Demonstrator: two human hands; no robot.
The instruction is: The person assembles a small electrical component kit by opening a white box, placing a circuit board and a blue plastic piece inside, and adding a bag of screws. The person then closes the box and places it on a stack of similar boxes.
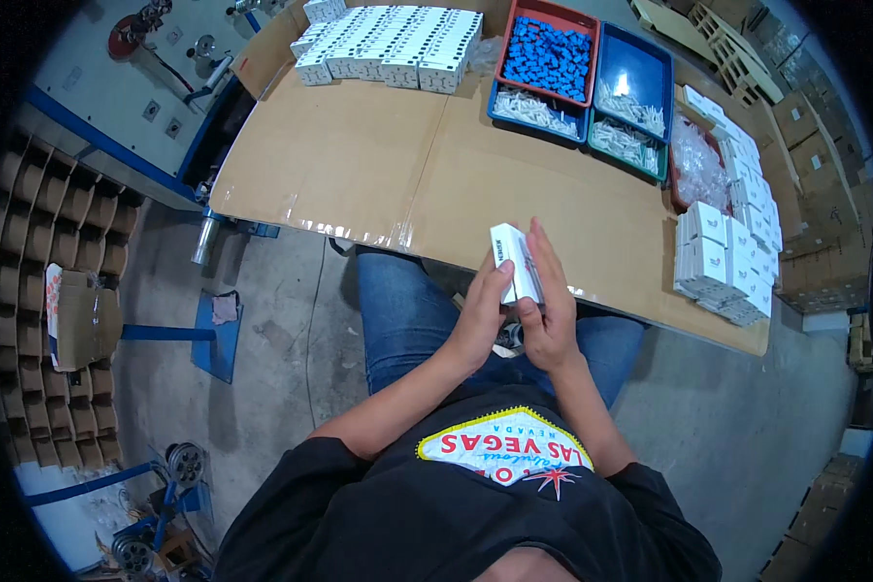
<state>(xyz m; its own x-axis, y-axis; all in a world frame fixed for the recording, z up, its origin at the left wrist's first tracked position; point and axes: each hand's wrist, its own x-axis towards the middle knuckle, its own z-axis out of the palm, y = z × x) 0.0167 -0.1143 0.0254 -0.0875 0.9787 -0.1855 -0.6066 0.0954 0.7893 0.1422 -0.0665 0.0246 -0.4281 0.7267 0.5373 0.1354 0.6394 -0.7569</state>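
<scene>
A small white box (517,262) with dark print stands between my hands, just over the near edge of the cardboard-covered table (378,155). My left hand (481,315) grips it from the left, the thumb lying along its near face. From the other side my right hand (551,320) presses against it, fingers straight along its right side and thumb near its lower end. The box is tilted, and its far side is hidden. Whether its flaps are closed at the lower end I cannot tell.
Rows of white boxes (388,44) stand at the back left. Trays hold blue parts (548,56) and white plastic pieces (623,144). Clear bags (696,165) lie to the right, beside stacked flat white boxes (718,257). A blue metal stand (218,335) is on the floor at left.
</scene>
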